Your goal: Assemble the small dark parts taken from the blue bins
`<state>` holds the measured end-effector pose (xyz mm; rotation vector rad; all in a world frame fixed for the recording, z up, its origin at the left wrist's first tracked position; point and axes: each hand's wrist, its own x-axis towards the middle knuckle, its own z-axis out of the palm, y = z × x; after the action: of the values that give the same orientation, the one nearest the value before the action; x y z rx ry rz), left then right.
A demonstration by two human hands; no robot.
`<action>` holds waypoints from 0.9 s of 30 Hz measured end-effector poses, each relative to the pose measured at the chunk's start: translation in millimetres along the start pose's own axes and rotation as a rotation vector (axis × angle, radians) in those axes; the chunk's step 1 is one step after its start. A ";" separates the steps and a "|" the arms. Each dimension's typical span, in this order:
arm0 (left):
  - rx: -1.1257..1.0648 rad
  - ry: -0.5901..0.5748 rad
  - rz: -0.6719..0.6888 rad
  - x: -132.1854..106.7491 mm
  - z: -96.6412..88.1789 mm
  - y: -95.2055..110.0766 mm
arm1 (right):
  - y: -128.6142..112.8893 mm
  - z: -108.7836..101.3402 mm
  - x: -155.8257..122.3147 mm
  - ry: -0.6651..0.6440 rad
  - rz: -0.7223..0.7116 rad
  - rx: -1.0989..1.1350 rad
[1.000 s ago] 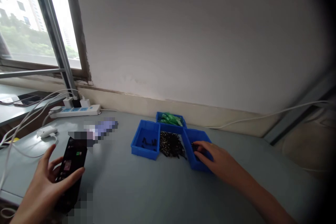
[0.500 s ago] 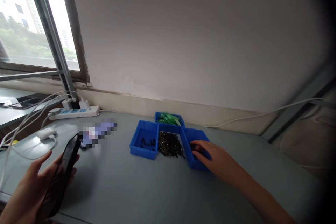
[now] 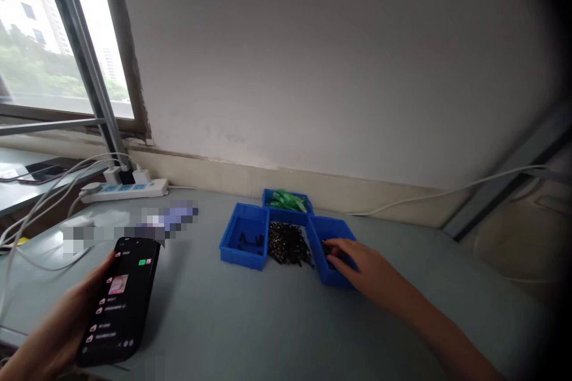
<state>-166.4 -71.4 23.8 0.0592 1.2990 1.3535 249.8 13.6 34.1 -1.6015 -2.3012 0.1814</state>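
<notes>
My left hand (image 3: 67,315) grips a black smartphone (image 3: 123,303), its lit screen facing me with a dark chat page. Over the right blue bin (image 3: 333,277), my right hand (image 3: 357,259) reaches in with thumb and fingers curled; small dark parts show at the fingertips, but whether they are pinched is unclear. A heap of small black and metallic parts (image 3: 288,244) lies on the table between the bins. In the left blue bin (image 3: 243,259) are several black parts. Behind the heap, the back blue bin (image 3: 290,213) holds green plastic bags (image 3: 288,200).
A white power strip (image 3: 129,189) with plugs and cables stands at the back left. A partly pixelated purple object (image 3: 179,217) lies beyond the phone. The grey table (image 3: 250,321) meets a wall, with a metal post (image 3: 482,196) on the right.
My left hand has turned the phone so its screen, now lit, faces me. My right hand stays in the right bin, with hardly any movement.
</notes>
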 end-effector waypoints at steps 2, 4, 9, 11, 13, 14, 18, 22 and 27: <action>0.015 -0.019 -0.032 2.2 -2.1 0.3 | 0.7 0.2 0.1 -0.004 -0.003 0.000; 0.027 -0.036 -0.035 2.9 -2.7 0.5 | 0.6 -0.1 0.4 -0.010 0.000 0.001; 0.024 -0.047 0.011 -0.2 -2.0 -0.1 | 0.8 0.1 0.8 -0.017 -0.002 0.009; 0.035 -0.063 0.016 -0.6 -2.4 -0.8 | 1.6 1.0 0.3 -0.004 -0.006 0.013; 0.046 -0.066 0.025 -0.3 -2.6 -1.3 | 2.1 1.7 -0.3 0.004 -0.009 0.015; 0.044 -0.064 0.030 -0.3 -2.4 -1.4 | 2.0 1.7 -0.6 0.006 -0.009 0.014; 0.010 -0.045 0.031 -3.1 1.1 -1.0 | -1.1 -0.6 -0.3 0.000 -0.001 -0.003; -0.025 -0.064 0.029 -7.8 4.3 -0.4 | -4.5 -3.2 0.5 -0.017 0.006 -0.022; -0.014 -0.042 0.020 -11.1 6.3 0.0 | -3.2 -2.3 0.5 -0.008 -0.002 -0.014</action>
<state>-158.7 -75.4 33.2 0.0911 1.2569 1.3709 247.6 12.8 37.2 -1.6080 -2.3154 0.1715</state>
